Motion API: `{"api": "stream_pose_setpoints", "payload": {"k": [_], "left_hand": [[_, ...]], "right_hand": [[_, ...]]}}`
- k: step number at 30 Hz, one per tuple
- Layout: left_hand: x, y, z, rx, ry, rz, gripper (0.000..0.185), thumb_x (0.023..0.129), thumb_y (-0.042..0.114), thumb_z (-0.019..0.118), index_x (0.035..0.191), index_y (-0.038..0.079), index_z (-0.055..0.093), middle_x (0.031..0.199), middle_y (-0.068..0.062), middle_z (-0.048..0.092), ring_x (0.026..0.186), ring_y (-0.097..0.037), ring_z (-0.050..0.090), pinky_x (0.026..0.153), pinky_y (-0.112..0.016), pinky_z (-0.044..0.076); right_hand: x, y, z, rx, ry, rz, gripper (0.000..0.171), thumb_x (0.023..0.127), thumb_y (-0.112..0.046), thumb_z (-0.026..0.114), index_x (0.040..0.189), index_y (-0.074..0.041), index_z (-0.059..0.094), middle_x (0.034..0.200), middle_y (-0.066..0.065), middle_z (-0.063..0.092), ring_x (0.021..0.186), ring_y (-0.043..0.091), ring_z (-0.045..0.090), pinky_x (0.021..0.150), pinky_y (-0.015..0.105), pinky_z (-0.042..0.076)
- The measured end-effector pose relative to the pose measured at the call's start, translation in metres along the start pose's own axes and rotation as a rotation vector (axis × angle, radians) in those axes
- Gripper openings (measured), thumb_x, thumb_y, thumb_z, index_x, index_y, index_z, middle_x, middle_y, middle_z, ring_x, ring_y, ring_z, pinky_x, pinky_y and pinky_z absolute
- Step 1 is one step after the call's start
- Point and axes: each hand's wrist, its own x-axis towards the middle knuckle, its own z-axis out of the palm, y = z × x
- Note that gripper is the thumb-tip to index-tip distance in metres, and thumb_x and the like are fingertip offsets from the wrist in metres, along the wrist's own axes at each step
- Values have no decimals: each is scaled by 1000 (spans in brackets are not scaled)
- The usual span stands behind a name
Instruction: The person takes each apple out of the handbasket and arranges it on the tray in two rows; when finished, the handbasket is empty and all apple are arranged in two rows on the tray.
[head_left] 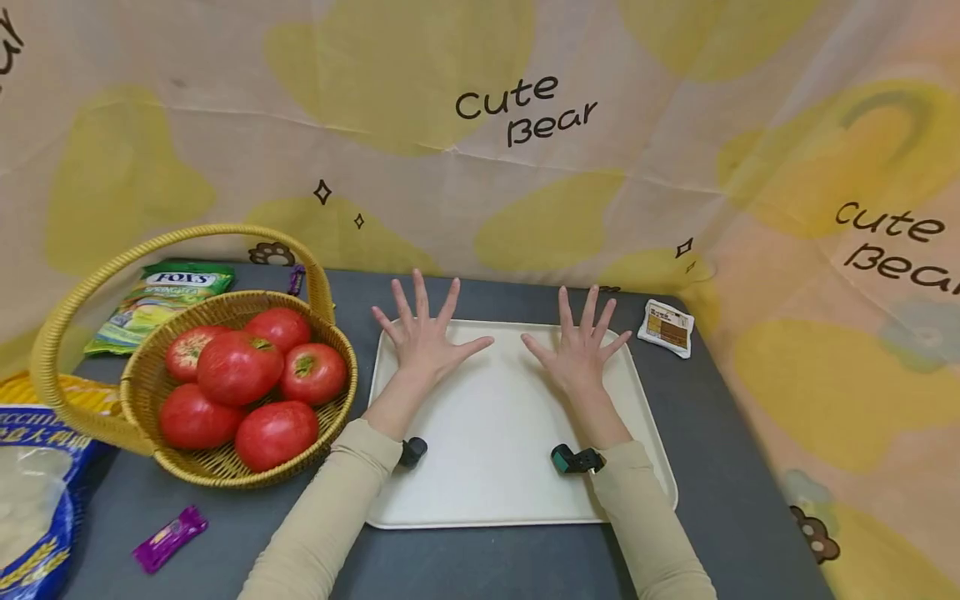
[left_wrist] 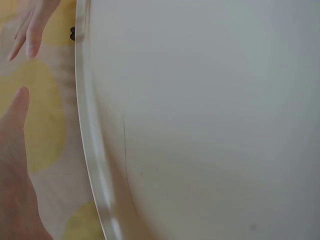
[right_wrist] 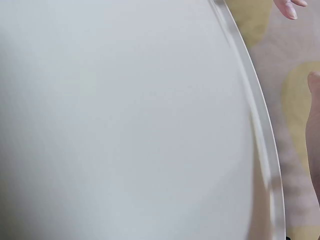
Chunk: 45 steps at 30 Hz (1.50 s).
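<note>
Both hands are held out with fingers spread wide and nothing in them. In the head view the left hand is over the upper left part of a white tray, and the right hand is over its upper right part. Whether either hand touches the tray cannot be told. Left of the tray stands a wicker basket with a tall handle, holding several red tomatoes. The left wrist view shows the left thumb beyond the tray rim; a bit of the right thumb shows in the right wrist view.
A green Fox's candy bag lies behind the basket. A blue and yellow food bag is at the left edge, near a purple wrapped candy. Right of the tray lies a small white packet. A printed cloth hangs behind the grey table.
</note>
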Motion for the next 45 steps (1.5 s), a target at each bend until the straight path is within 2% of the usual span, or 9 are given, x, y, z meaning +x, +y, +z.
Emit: {"api": "stream_pose_setpoints", "payload": {"k": [10, 20, 24, 27, 29, 32, 38, 42, 45], "left_hand": [[-1, 0, 0, 12, -8, 5, 109, 68, 92, 43, 150, 47, -12, 150, -6, -43, 133, -35, -43, 100, -73, -16], [-5, -1, -2, -20, -26, 7, 109, 69, 91, 46, 153, 45, -5, 153, -6, -38, 136, -37, -37, 100, -72, -17], [-16, -1, -11, -116, -62, 60, 96, 77, 81, 51, 155, 34, 22, 163, -12, 6, 147, -39, 7, 108, -67, 12], [-41, -1, -27, -263, -53, 138, 65, 87, 61, 60, 138, 21, 57, 140, -8, 54, 125, -29, 53, 95, -53, 43], [-65, -5, -42, -360, -4, 200, 43, 89, 47, 65, 122, 19, 69, 119, -1, 68, 103, -20, 65, 79, -43, 52], [-102, -18, -67, -486, 134, 313, 29, 87, 31, 72, 113, 19, 73, 109, 5, 70, 89, -12, 67, 73, -30, 54], [-157, -70, -137, -596, 464, 493, 31, 90, 31, 70, 111, 8, 73, 112, -4, 70, 103, -10, 64, 88, -16, 47], [-176, -103, -186, -548, 701, 484, 44, 92, 40, 66, 102, -2, 74, 105, -13, 72, 105, -3, 63, 94, -14, 42], [-182, -130, -213, -592, 858, 394, 36, 89, 24, 71, 101, -11, 71, 109, -20, 69, 107, -7, 62, 90, -14, 45]], "right_hand": [[-2, -4, 1, -8, -14, 4, 105, 78, -78, 56, 154, -41, -6, 154, -4, -37, 138, 28, -36, 97, 77, -13], [-7, -6, 1, -10, -43, 3, 105, 78, -79, 54, 155, -39, -4, 155, -3, -35, 139, 29, -35, 99, 77, -10], [-10, -15, -1, 80, -58, -57, 92, 83, -66, 60, 156, -24, 23, 163, 9, 4, 147, 37, 5, 106, 69, 18], [-17, -30, -3, 256, -99, -120, 54, 89, -41, 66, 134, -12, 57, 139, 13, 51, 126, 33, 49, 95, 55, 43], [-23, -44, -3, 371, -140, -169, 31, 89, -26, 66, 115, -9, 68, 117, 10, 65, 105, 28, 62, 85, 45, 50], [-29, -69, -6, 529, -209, -251, 18, 89, -16, 68, 105, -9, 72, 102, 6, 70, 90, 22, 65, 78, 35, 54], [-32, -124, -20, 712, -382, -409, 22, 89, -16, 70, 109, -8, 71, 109, 3, 69, 94, 17, 64, 75, 25, 54], [-32, -159, -28, 779, -480, -515, 26, 89, -17, 70, 113, -8, 69, 113, 6, 69, 97, 18, 64, 78, 24, 54], [-31, -183, -34, 809, -511, -605, 26, 89, -17, 71, 113, -8, 69, 111, 6, 68, 98, 20, 64, 80, 27, 54]]}}
